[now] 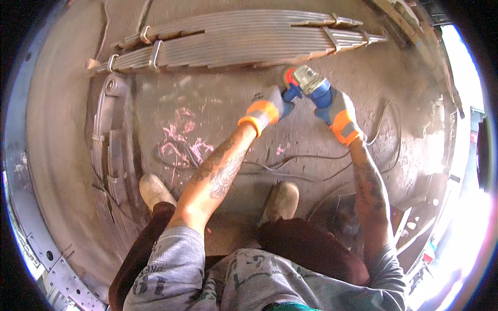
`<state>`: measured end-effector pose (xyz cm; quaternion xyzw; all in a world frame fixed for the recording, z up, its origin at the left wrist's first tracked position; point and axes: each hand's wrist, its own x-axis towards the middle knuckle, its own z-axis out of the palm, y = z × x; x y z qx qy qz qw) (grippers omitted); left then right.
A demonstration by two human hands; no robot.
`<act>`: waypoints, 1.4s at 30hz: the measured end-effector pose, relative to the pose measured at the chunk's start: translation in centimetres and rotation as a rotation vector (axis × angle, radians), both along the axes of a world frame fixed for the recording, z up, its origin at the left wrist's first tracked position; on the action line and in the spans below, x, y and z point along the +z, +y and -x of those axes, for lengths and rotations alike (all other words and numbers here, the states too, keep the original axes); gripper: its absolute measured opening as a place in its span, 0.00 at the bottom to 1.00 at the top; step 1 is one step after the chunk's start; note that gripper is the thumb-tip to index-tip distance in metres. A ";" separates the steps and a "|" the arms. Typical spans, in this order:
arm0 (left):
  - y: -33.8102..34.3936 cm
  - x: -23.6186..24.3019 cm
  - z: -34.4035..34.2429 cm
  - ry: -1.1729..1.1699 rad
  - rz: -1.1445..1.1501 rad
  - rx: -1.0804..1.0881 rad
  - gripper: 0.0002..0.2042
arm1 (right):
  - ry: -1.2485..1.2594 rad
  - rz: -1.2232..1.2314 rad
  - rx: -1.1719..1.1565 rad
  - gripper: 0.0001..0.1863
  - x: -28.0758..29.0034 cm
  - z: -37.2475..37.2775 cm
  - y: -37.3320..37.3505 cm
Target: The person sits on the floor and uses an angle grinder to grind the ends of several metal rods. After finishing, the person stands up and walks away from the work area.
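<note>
Both my hands wear grey and blue work gloves with orange cuffs. Between them is an angle grinder with a blue body, a metal gear head and an orange-red disc at its left side. My left hand is closed round its blue side handle. The rear of the body sits in the closed grip of my right hand. Just beyond the disc lies a long stack of steel leaf springs, bound with metal clips. I cannot tell whether the disc touches the steel.
Behind that stack lies a second leaf spring stack. More leaf springs, one with a rolled eye, run down the left side. A dark power cord loops over the stained floor near my shoes. Metal parts lie by my right knee.
</note>
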<state>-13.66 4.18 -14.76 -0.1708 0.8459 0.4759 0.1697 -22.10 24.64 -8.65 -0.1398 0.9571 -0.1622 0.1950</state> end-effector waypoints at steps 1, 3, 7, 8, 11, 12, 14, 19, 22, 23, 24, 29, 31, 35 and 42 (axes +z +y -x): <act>0.1 0.0 0.0 0.003 -0.045 -0.009 0.19 | 0.003 -0.033 -0.005 0.26 -0.1 0.7 -0.1; 0.2 -0.2 -0.2 0.036 -0.002 0.013 0.19 | -0.018 -0.076 0.013 0.27 0.8 1.1 -0.6; -0.2 -2.9 -0.2 0.027 0.076 0.099 0.19 | -0.045 -0.070 0.124 0.28 1.4 2.2 -1.8; -0.4 -3.0 -0.2 0.013 0.051 0.090 0.19 | -0.036 -0.087 0.133 0.27 1.4 2.2 -2.1; -1.2 -2.3 -0.4 0.016 0.014 0.055 0.19 | -0.046 -0.117 0.135 0.25 1.4 2.2 -2.7; -1.2 -1.3 -0.1 0.048 0.032 0.036 0.20 | -0.073 -0.107 0.119 0.24 1.2 2.5 -2.5; -1.4 -0.2 -0.3 0.109 0.041 0.023 0.21 | -0.139 -0.039 0.083 0.21 0.7 2.9 -2.2; -2.2 -0.5 -0.6 0.016 0.076 0.045 0.22 | -0.240 0.117 0.036 0.19 -0.7 2.7 -2.9; -0.9 0.3 0.7 0.053 0.043 -0.001 0.22 | -0.134 0.046 0.049 0.21 1.8 3.2 -1.4; -1.3 0.0 0.0 0.041 0.053 -0.012 0.22 | -0.103 0.026 0.080 0.21 1.6 2.8 -1.7; -1.8 -0.2 -0.5 0.006 0.055 0.009 0.22 | -0.077 0.057 0.122 0.22 0.2 2.6 -1.7; -2.9 -1.9 -2.0 -0.015 0.009 0.092 0.21 | -0.114 0.033 0.121 0.24 -0.4 2.3 -3.7; -3.1 -2.3 -2.9 0.060 0.016 0.077 0.20 | -0.043 0.041 0.185 0.24 0.3 1.2 -4.0; -1.3 -1.4 -0.6 0.087 0.027 0.050 0.19 | -0.105 -0.039 0.046 0.23 2.8 1.8 -2.7; -2.3 0.7 -1.4 0.102 0.071 -0.025 0.21 | -0.114 0.031 0.042 0.22 3.0 0.8 -2.6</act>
